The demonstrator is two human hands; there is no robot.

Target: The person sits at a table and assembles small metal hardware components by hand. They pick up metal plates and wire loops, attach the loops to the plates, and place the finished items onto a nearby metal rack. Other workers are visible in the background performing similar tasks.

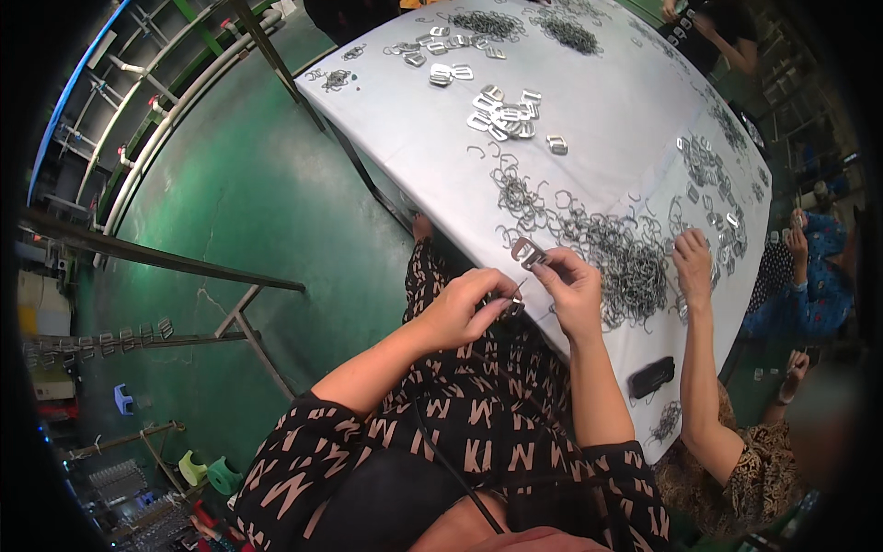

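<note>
My left hand (464, 305) is pinched on a small metal wire hook (511, 306) at the near edge of the white-covered table (598, 101). My right hand (572, 287) holds a flat silver metal buckle (528, 252) between thumb and fingers, just above the left hand. The two hands nearly touch. A big heap of grey wire hooks (614, 262) lies right beside my right hand. A pile of finished silver buckles (501, 112) sits farther up the table.
Another person's hand (694, 267) reaches into the hook heap from the right. A black phone (650, 377) lies at the table's edge. More buckles (713, 175) and hook piles (487, 23) are spread over the cloth. Green floor (248, 202) and metal racks lie to the left.
</note>
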